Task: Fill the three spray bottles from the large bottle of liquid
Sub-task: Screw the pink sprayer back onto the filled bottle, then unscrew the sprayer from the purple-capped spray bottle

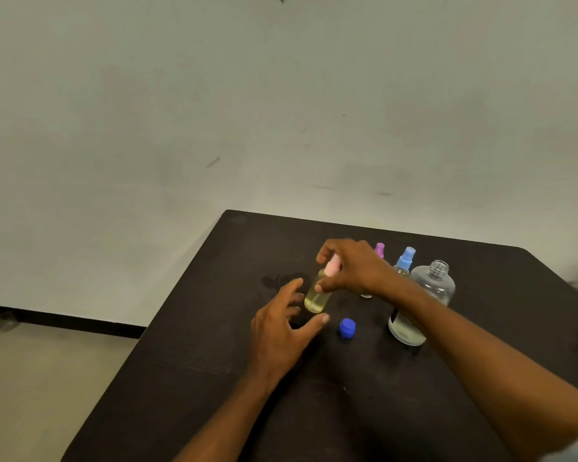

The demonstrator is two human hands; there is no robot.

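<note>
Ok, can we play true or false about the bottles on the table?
1. The big bottle has its cap on. False: its neck is open, and the blue cap lies on the table.
2. The right hand grips the pink spray top. True.
3. The small bottle holds yellowish liquid. True.
4. The blue-topped spray bottle lies on its side. False: it stands upright.
5. The left hand is a fist. False: its fingers are spread.

Dim, flat indoor light, soft overall focus, slight motion blur, wide-angle bending at edges
</note>
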